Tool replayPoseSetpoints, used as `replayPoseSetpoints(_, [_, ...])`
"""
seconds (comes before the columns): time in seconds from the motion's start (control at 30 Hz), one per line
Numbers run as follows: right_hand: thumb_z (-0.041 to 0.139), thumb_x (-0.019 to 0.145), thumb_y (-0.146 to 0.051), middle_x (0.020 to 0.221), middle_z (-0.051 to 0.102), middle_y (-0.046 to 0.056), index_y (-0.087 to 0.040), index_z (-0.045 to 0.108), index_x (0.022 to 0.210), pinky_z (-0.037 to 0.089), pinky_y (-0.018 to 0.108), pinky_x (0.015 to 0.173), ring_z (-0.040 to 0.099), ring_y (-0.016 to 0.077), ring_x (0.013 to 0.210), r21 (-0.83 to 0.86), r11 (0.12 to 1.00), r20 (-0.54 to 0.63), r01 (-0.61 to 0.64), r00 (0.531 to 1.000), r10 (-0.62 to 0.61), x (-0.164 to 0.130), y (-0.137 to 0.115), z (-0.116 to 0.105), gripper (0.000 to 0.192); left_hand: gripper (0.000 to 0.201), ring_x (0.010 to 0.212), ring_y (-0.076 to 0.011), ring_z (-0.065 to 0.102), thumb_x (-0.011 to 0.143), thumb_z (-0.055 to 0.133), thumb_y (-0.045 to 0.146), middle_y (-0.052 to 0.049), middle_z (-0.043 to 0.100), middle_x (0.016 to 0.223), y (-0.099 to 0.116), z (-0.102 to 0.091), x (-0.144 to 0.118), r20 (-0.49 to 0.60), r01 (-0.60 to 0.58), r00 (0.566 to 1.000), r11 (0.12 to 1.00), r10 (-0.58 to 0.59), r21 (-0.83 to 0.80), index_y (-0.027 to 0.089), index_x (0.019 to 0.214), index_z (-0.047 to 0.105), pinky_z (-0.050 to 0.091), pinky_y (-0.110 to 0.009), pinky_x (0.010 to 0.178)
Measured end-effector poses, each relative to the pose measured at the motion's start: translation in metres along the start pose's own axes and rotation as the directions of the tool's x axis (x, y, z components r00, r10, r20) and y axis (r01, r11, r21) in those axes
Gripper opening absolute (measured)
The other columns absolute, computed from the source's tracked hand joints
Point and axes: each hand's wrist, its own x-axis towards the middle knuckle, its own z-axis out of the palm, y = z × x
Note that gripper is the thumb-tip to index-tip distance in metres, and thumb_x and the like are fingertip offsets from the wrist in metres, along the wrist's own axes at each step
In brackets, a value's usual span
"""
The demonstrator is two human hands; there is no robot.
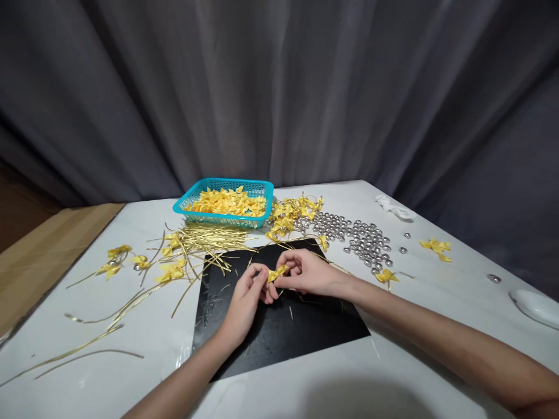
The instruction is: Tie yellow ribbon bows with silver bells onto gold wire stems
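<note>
Between my two hands is a small yellow ribbon bow (278, 273), held above a black mat (288, 331). My left hand (253, 288) pinches its left side, thumb and fingers closed together. From the right, my right hand (303, 272) grips the bow's other side between thumb and forefinger. A thin gold strand shows just below the fingers; how it joins the bow is hidden. Beyond my hands lie a bundle of gold twist ties (213, 235) and a heap of yellow bows with gold ties (288, 215).
A blue plastic basket (179, 205) of yellow bows stands at the back. Many silvery oval beads (367, 241) spread over the white table (109, 390). Loose bows (172, 270) lie left, others (437, 247) right. Crumpled white tissue (395, 208), a white object (535, 307) and cardboard (56, 238) flank them.
</note>
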Motion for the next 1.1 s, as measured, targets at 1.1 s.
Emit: replayPoseSetpoints(1.1, [0.062,0.08,-0.024,0.073,0.061,0.004,-0.011,0.062,0.078,0.036,0.018,0.044,0.045,0.0044,0.047,-0.583,0.813,0.047,-0.003,0.998,0.038,0.076,-0.085,-0.136,0.014,0.025,0.055,-0.0075,0.053,0.074,0.059,0.034,-0.003,0.065,0.077,0.0,-0.003,0.0,-0.119,0.029,0.992,0.991,-0.044,-0.129,0.015,0.088,0.051,0.042,-0.019,0.052])
